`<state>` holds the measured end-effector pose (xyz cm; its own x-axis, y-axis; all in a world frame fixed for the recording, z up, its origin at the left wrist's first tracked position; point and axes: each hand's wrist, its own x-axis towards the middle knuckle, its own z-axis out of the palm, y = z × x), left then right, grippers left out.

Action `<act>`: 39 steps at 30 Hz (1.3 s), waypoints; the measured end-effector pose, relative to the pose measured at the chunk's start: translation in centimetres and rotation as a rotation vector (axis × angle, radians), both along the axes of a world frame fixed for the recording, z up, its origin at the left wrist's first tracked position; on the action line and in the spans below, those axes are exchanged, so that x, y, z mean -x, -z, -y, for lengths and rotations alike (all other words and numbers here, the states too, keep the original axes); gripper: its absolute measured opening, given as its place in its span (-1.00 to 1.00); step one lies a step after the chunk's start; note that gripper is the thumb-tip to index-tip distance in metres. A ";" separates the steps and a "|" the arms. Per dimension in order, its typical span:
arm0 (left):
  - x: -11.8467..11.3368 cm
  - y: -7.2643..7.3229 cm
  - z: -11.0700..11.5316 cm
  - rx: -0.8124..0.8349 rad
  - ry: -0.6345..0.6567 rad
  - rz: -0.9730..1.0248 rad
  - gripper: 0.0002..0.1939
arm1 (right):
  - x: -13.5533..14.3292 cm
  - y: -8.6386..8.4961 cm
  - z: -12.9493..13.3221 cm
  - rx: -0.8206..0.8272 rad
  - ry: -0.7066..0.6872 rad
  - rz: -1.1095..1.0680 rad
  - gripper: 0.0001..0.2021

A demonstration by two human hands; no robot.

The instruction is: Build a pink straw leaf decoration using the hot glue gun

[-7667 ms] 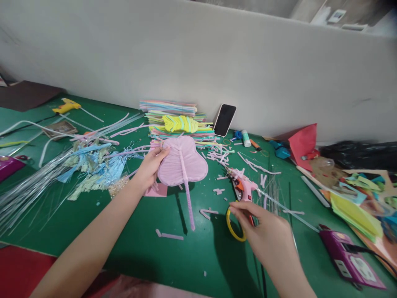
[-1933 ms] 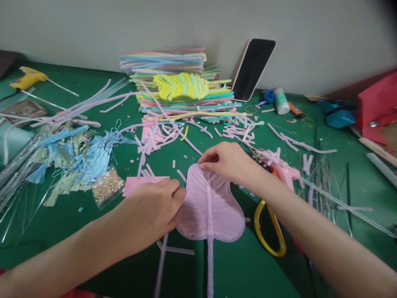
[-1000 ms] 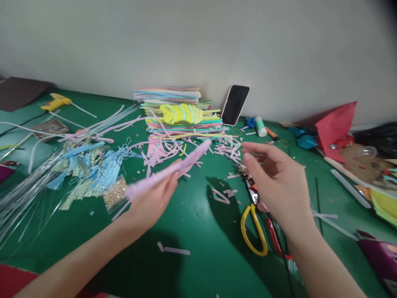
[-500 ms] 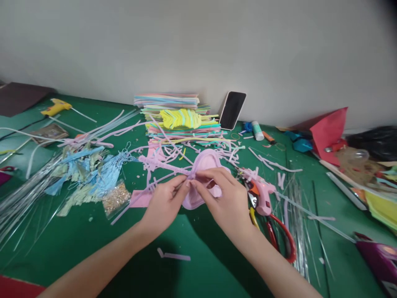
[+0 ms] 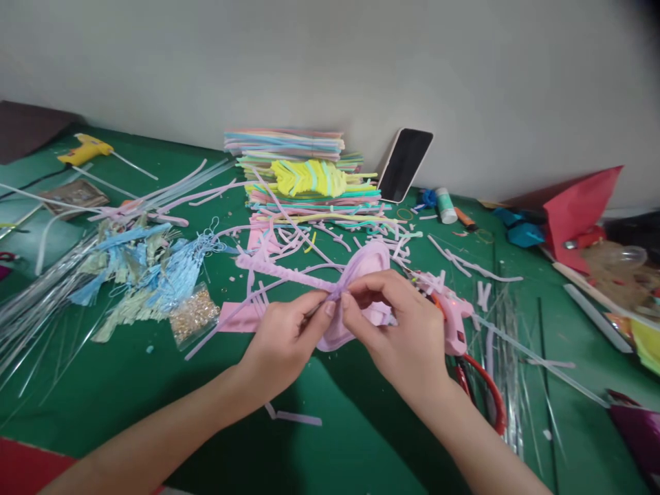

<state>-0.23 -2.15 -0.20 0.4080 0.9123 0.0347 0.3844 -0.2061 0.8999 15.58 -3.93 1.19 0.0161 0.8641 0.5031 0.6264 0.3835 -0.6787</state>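
Between my hands is a lilac pipe-cleaner piece with rounded, looped lobes and a long wrapped stem reaching to the left. My left hand pinches it where the stem meets the lobes, thumb and fingers pressed together. Close against it, my right hand grips the same joint from the right, its thumb and fingertips closed on the lilac piece. The fingers hide part of the joint and the lower lobe.
Bundled pipe cleaners and a leaning phone are at the back. A pink glue gun and red-handled cutters lie right; blue tassels, a bead packet and a yellow glue gun are left.
Both hands and the lilac piece have shifted slightly right in view. The back items appear a little higher and the right-side items further right. Both hands still grip the piece.
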 end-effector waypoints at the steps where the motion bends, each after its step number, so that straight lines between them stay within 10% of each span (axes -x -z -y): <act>1: 0.0 -0.1 0.1 0.003 -0.003 0.008 -0.72 | -0.1 -0.1 0.0 0.030 -0.005 -0.030 -0.93; 14: -0.6 -0.6 -1.1 0.657 -0.131 0.505 -0.73 | 0.5 1.1 0.3 -0.270 -0.108 0.330 -0.87; 26: -0.6 0.5 -1.2 0.618 -0.159 0.440 -0.69 | -0.1 2.3 0.5 -0.294 -0.192 0.464 -0.86; 39: 0.3 -0.8 -1.5 0.582 -0.127 0.585 -0.67 | -0.4 0.0 1.3 0.085 -0.090 -0.027 -0.89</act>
